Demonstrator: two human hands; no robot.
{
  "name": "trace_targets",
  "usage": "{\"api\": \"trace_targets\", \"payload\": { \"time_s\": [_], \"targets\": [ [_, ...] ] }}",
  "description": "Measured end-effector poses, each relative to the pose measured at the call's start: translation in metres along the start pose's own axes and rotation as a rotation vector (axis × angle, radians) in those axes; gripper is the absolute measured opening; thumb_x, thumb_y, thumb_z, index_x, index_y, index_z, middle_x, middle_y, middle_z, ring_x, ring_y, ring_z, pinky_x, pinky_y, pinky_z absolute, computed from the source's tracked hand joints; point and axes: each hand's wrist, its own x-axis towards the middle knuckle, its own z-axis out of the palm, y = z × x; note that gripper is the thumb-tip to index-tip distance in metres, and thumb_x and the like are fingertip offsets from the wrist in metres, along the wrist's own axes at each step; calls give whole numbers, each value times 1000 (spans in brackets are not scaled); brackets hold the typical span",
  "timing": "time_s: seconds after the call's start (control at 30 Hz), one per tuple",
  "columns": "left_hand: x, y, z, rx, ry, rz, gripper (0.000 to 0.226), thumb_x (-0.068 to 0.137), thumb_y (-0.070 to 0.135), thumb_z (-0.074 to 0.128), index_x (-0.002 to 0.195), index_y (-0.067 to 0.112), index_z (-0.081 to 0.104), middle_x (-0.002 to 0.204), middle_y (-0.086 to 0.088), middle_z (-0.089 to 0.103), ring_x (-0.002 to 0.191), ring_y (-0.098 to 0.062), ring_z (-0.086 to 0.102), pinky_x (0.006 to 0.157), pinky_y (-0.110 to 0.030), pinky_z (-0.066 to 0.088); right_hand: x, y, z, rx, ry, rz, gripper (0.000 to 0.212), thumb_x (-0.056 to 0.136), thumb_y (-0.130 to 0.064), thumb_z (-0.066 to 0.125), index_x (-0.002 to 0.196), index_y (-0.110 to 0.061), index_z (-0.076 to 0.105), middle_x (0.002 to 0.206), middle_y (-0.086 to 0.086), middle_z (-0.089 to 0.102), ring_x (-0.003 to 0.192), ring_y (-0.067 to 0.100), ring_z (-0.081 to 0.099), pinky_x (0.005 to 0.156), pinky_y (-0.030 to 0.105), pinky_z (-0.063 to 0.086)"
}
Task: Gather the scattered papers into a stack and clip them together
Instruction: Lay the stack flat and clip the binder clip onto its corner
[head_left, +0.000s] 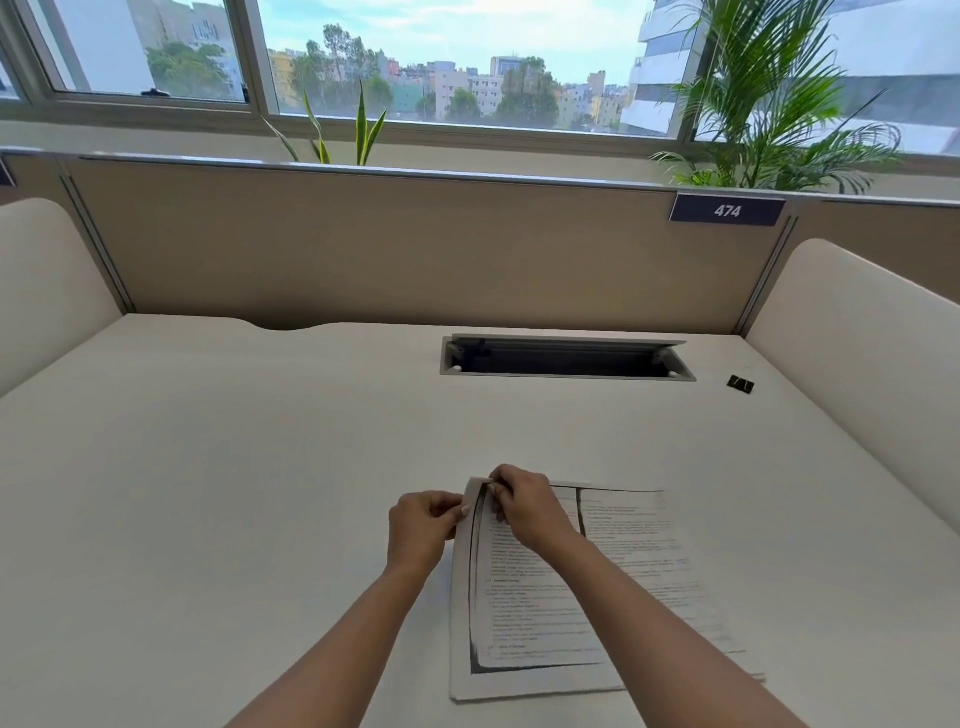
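On a cream tabletop (260, 441) in a windowed cubicle, the curled fingers (498, 492) of the right hand (527, 506) and those of the left hand (423, 530) pinched the lifted far-left corner of the printed white papers (535, 613), which lay just before the person. The sheets were gathered but fanned rightward, so squaring seemed in hand; the next move called for fetching the small black binder clip (740, 384), well apart at far right. The stack's long axis ran away from the person, headings toward the partition.
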Motion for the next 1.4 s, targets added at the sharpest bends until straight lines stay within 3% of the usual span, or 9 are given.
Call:
{"api": "trace_targets", "payload": {
  "time_s": [0.1, 0.23, 0.37, 0.53, 0.73, 1.07, 1.17, 1.33, 1.4],
  "targets": [
    [2, -7, 6, -10, 61, -25, 15, 80, 0, 66, 93, 2, 72, 75, -5, 70, 71, -17, 69, 69, -22, 58, 5, 3, 6, -5, 5, 20, 15, 91, -7, 45, 88, -10, 60, 79, 9, 59, 74, 22, 54, 75, 39, 50],
    [10, -11, 11, 17, 137, -66, 18, 81, -1, 65, 97, 2, 72, 87, -15, 72, 70, -21, 68, 79, -35, 58, 4, 12, 10, -112, 23, 45, 33, 93, -19, 50, 124, -12, 53, 110, 9, 60, 103, 21, 54, 89, 29, 41],
    [19, -20, 11, 48, 179, -110, 25, 78, 0, 68, 103, 5, 71, 86, -16, 73, 83, -28, 69, 87, -40, 55, -2, 37, 9, -316, 136, 41, 36, 93, -25, 47, 129, -16, 49, 130, 1, 49, 122, 18, 43, 98, 33, 36],
    [26, -24, 6, 128, 222, -141, 32, 81, 0, 65, 113, 6, 66, 100, -17, 71, 96, -27, 65, 96, -32, 48, -13, 80, -18, -433, 344, 322, 46, 93, -30, 48, 134, -10, 42, 144, 9, 39, 134, 23, 32, 105, 39, 30],
    [30, -26, 9, 133, 250, -155, 31, 86, -2, 58, 117, -1, 61, 116, -20, 65, 107, -29, 60, 89, -20, 38, -23, 112, -45, -409, 437, 526, 53, 91, -32, 50, 133, 0, 39, 136, 18, 45, 128, 33, 36, 102, 41, 32],
    [28, -23, 19, 269, 251, -159, 31, 93, 0, 47, 123, -4, 55, 124, -23, 59, 112, -32, 57, 87, -21, 39, -21, 108, -41, -445, 460, 537, 49, 91, -29, 51, 127, 2, 44, 126, 19, 53, 118, 34, 43, 95, 40, 36],
    [28, -20, 21, 280, 250, -166, 29, 95, 4, 44, 117, -6, 59, 118, -24, 62, 107, -33, 59, 76, -19, 35, -21, 111, -38, -470, 463, 534, 47, 91, -28, 50, 125, 3, 45, 125, 20, 53, 117, 35, 43, 95, 41, 36],
    [27, -20, 21, 298, 250, -152, 29, 95, 3, 45, 119, -5, 58, 117, -24, 63, 106, -32, 60, 75, -18, 33, -19, 116, -30, -475, 463, 516, 46, 90, -24, 51, 124, 7, 47, 132, 27, 48, 123, 41, 41, 102, 48, 34],
    [26, -21, 20, 305, 250, -139, 31, 93, 1, 47, 122, -4, 56, 118, -24, 62, 107, -32, 60, 79, -21, 38, -21, 115, -26, -499, 435, 537, 48, 92, -25, 46, 130, 4, 42, 141, 26, 40, 131, 39, 33, 109, 51, 24]
  ]
}}
